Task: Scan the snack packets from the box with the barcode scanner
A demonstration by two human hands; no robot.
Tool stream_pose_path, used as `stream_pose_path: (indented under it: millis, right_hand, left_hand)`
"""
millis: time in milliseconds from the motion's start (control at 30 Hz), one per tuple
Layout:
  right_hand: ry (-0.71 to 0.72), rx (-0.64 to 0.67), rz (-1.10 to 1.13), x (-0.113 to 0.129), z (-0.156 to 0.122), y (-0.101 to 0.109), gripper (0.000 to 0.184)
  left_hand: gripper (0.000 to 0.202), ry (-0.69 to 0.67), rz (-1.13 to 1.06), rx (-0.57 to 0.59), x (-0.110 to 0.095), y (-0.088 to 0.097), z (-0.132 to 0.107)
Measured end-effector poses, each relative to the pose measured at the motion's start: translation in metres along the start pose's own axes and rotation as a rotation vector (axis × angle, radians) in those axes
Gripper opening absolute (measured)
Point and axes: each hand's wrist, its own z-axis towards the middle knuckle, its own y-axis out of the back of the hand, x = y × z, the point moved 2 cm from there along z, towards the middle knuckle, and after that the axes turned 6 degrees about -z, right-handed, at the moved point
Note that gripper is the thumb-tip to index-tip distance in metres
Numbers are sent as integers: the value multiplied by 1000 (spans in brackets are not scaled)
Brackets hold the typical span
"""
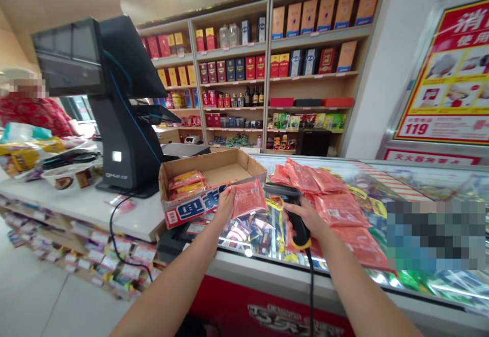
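Glass-topped freezer (275, 276) below; cardboard box (225, 171) beside the left hand (225, 204).

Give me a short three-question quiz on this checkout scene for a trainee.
1. What does the right hand hold?
2. True or false: the left hand holds a pink packet.
3. Does the black terminal stand left or right of the cardboard box?

Key: 1. A barcode scanner. 2. True. 3. Left.
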Motion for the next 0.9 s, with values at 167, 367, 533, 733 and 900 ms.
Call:
stream_pose_path:
  millis: [167,367,533,733,900]
  right_hand:
    - [17,-104,139,14,-11,15,29]
    - [18,-217,187,24,-44,61,30]
    - [89,-379,237,27,-70,87,28]
    - [90,-477,218,20,-82,100,27]
    - [8,-378,234,-4,-68,96,28]
  left_hand:
    - [59,101,-76,100,-10,-15,-9]
    - [51,221,-136,204,-25,-80,-13]
    - [40,171,-52,287,-23,-156,-12]
    - [16,-125,479,111,-16,-191,-10]
    - [33,-380,645,114,-32,-182,-29]
